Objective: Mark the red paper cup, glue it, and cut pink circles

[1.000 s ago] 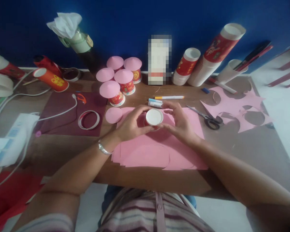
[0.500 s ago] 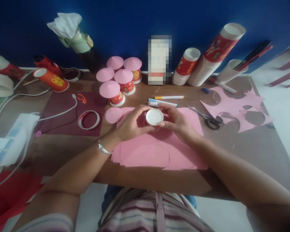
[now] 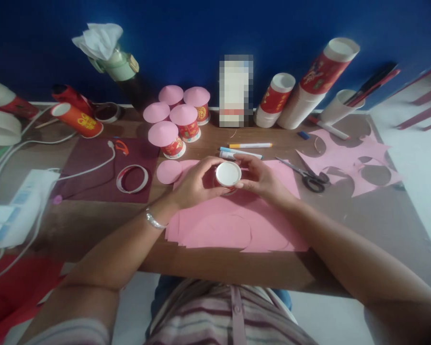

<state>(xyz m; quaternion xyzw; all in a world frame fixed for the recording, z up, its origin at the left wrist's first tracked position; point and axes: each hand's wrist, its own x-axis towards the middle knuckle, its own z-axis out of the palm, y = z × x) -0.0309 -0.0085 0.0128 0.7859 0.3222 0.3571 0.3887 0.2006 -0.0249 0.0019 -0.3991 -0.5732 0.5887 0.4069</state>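
Note:
Between my hands is a red and white paper cup, its white round end facing up. My left hand curls around the cup's left side, thumb along the near side. On the opposite side my right hand grips it with thumb and fingers. Pink paper sheets lie stacked beneath, with a curved cut line in the top one. A pink paper disc is left of my left hand. Several red cups with pink cone tops stand behind it.
Markers lie beyond my hands. Scissors and pink paper scraps are on the right. Stacked paper cups stand against the blue wall. At left are a white paper ring, cables and a white power strip.
The view has shifted very slightly. Both hands keep the same hold on the cup, with almost no movement.

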